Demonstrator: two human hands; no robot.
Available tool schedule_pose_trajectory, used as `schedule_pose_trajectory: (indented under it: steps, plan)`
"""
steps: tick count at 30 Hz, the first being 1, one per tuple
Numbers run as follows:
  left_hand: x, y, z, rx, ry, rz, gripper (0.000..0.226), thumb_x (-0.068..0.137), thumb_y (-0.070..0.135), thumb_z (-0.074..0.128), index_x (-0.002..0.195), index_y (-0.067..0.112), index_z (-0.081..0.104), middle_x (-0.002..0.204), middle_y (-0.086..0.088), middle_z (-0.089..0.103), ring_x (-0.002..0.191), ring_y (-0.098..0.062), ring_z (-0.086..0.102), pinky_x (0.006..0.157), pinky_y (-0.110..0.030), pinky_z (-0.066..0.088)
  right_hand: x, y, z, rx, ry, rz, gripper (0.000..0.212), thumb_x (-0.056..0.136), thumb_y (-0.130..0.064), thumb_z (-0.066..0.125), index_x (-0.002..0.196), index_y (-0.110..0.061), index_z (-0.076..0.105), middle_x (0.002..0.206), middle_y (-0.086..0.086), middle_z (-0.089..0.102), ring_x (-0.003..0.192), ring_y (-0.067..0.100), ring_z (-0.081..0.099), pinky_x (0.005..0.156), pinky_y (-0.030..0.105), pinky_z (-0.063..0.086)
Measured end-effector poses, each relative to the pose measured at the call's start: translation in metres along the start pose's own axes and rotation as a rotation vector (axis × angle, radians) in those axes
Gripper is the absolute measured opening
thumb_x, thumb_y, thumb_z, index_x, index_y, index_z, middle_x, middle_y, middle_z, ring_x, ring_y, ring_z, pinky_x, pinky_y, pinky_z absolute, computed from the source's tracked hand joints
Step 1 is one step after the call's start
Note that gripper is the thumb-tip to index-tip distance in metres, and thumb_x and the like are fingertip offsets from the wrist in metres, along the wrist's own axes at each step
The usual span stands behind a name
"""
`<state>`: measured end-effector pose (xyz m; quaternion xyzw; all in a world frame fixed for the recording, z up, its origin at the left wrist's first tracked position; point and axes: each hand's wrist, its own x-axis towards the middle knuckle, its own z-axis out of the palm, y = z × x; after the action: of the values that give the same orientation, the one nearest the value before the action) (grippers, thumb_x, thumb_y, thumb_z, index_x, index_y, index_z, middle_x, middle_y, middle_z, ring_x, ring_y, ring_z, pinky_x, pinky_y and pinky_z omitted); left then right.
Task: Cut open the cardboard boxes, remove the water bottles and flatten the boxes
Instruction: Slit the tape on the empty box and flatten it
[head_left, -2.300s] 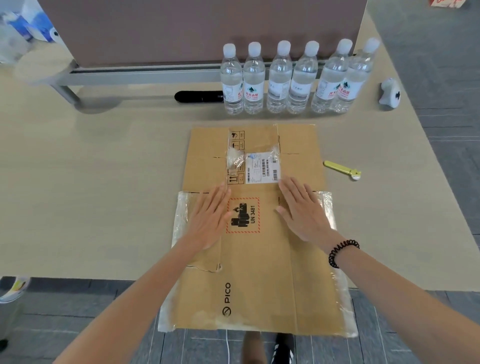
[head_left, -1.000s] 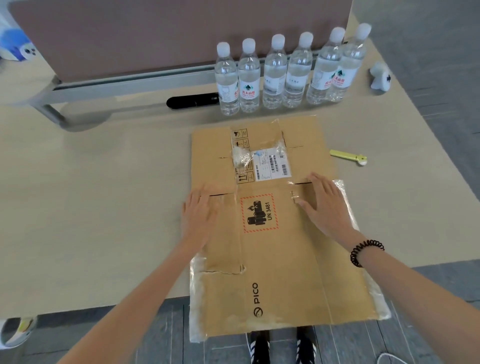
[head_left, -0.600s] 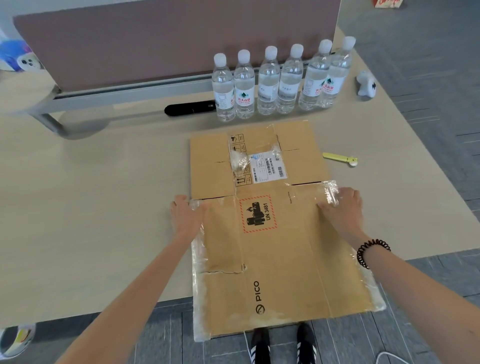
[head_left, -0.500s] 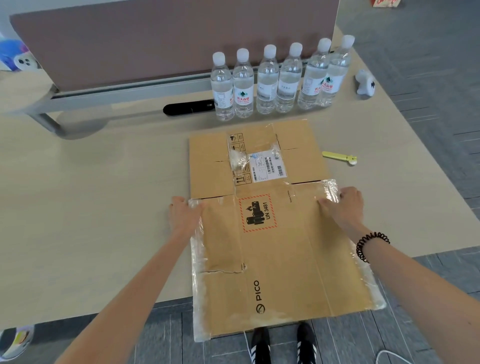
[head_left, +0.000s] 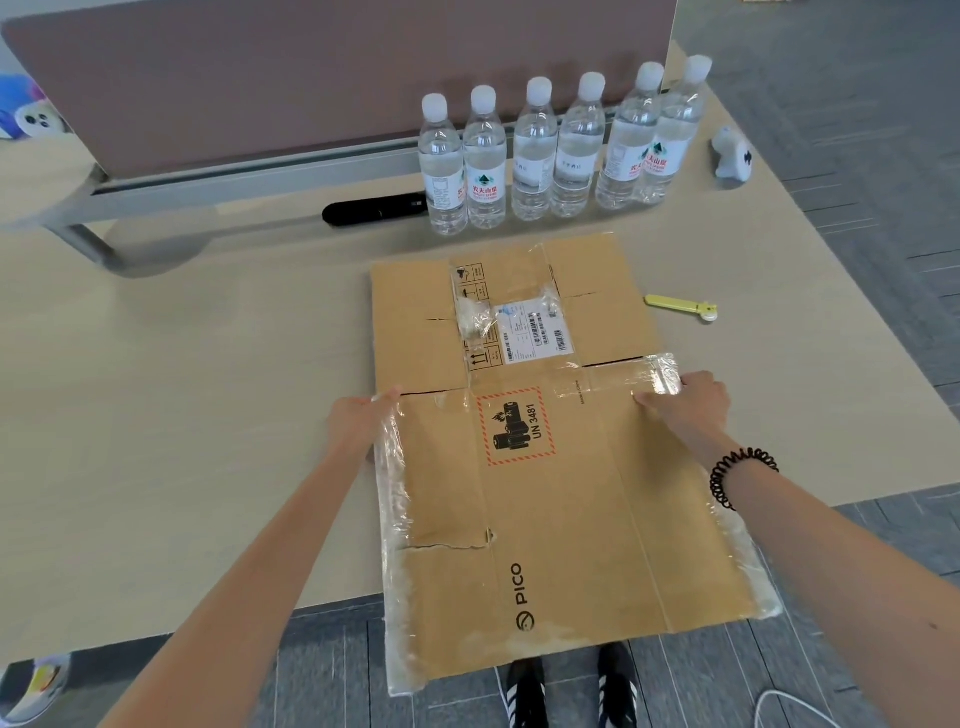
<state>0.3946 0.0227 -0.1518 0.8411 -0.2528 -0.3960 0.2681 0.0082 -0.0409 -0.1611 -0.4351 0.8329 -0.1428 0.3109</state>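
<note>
A flattened brown cardboard box (head_left: 545, 493) with a PICO logo and an orange UN 3481 mark lies on the beige table (head_left: 182, 415). Its near end hangs over the table's front edge, and clear film lines its sides. My left hand (head_left: 358, 421) grips the box's left edge, fingers curled around cardboard and film. My right hand (head_left: 685, 402) holds the right edge, thumb on top. Several water bottles (head_left: 535, 150) stand upright in a row behind the box.
A yellow box cutter (head_left: 680, 306) lies on the table right of the box. A black oblong object (head_left: 374, 210) sits left of the bottles under a brown divider panel (head_left: 311, 78). A white gadget (head_left: 732, 156) rests at the far right. My shoes (head_left: 524, 686) stand below the overhang.
Both hands slid outward from the middle of the flat box to its left and right edges and closed on them. The box itself has barely moved.
</note>
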Motion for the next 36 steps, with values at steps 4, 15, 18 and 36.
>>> schedule_pose_trajectory:
  steps: [4,15,18,36]
  plan:
    - [0.003,0.005,0.000,-0.103,-0.069,-0.064,0.045,0.081,0.052,0.074,0.091,0.008,0.068,0.078,-0.002,0.056,0.084,-0.021,0.053,0.082,-0.031,0.045,-0.006,-0.007,-0.004,-0.099,-0.038,0.029,0.072,0.070,-0.042,0.082,0.122,-0.001,0.054,0.129,0.018,0.047,0.127,0.032,0.038,0.102,0.038,0.037]
    - [-0.011,0.006,-0.012,-0.338,-0.515,0.011,0.033,0.083,0.032,0.071,0.104,0.007,0.069,0.122,-0.005,0.066,0.127,-0.019,0.050,0.118,-0.039,0.021,-0.005,-0.019,-0.017,0.210,-0.093,0.018,0.065,0.084,-0.044,0.068,0.131,-0.008,0.041,0.117,0.005,0.052,0.099,0.025,0.051,0.082,0.036,0.044]
    - [-0.014,0.007,-0.019,-0.359,-0.587,-0.006,0.049,0.089,0.028,0.069,0.121,-0.008,0.061,0.122,-0.017,0.067,0.114,-0.024,0.064,0.095,-0.033,0.052,-0.003,-0.017,-0.022,0.251,-0.146,-0.056,0.056,0.080,-0.051,0.069,0.116,-0.011,0.055,0.107,0.004,0.058,0.095,0.026,0.057,0.077,0.034,0.044]
    - [-0.063,0.048,-0.024,-0.312,-0.263,0.138,0.042,0.091,0.007,0.068,0.131,0.002,0.055,0.123,-0.016,0.065,0.112,-0.029,0.063,0.079,-0.024,0.049,-0.049,-0.038,-0.057,-0.041,0.045,-0.236,0.024,0.084,-0.041,0.053,0.090,-0.019,0.058,0.077,0.002,0.060,0.073,0.023,0.056,0.049,0.025,0.028]
